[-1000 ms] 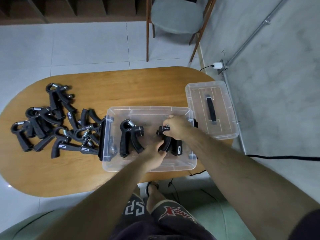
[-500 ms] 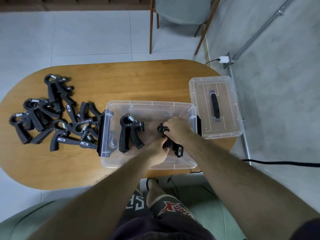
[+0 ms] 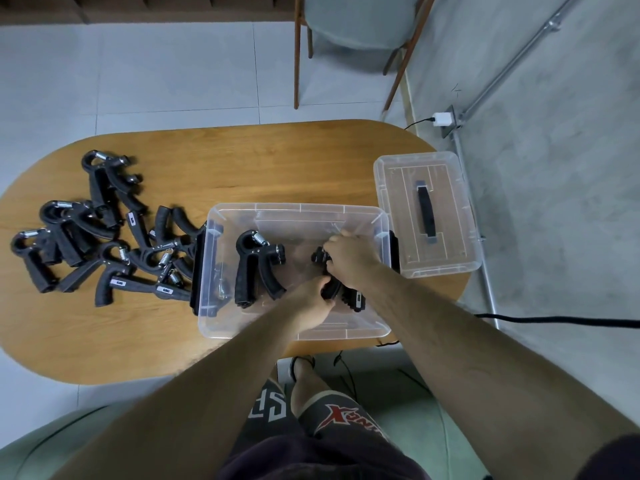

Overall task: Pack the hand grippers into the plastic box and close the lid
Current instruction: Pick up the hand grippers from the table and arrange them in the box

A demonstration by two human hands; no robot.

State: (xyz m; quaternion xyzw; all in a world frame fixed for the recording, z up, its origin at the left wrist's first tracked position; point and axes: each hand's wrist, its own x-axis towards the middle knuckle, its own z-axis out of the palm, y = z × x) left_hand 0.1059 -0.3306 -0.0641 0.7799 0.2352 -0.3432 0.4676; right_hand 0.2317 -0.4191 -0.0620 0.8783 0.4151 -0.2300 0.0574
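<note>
head | left hand (image 3: pixel 311 303) and right hand (image 3: pixel 349 261) curl round 1 hand gripper (image 3: pixel 353 299) inside plastic box (image 3: pixel 294 208), hiding most of it | second gripper (image 3: pixel 256 271) at its 9 o'clock | tangled pile (image 3: pixel 104 237), count unclear, outside at 9 o'clock | lid (image 3: pixel 446 259) at 3 o'clock

Surface (image 3: pixel 277 161): wood, visible grain, smooth, low sheen.
Box (image 3: pixel 298 206) + lid (image 3: pixel 450 216): clear plastic, glossy. Lid handle (image 3: pixel 425 216): blk, matt.
Hand grippers (image 3: pixel 104 237): blk plastic, matt, textured handles; springs (image 3: pixel 259 238) bright metal, shiny.
Floor (image 3: pixel 138 71): pale tile, smooth, slight gloss.
Wall (image 3: pixel 554 168): grey, rough, mottled.
Chair seat (image 3: pixel 360 19): grey-green cloth, matt; chair legs (image 3: pixel 296 64) wood.
Pipe (image 3: pixel 512 60): metal, dull.
</note>
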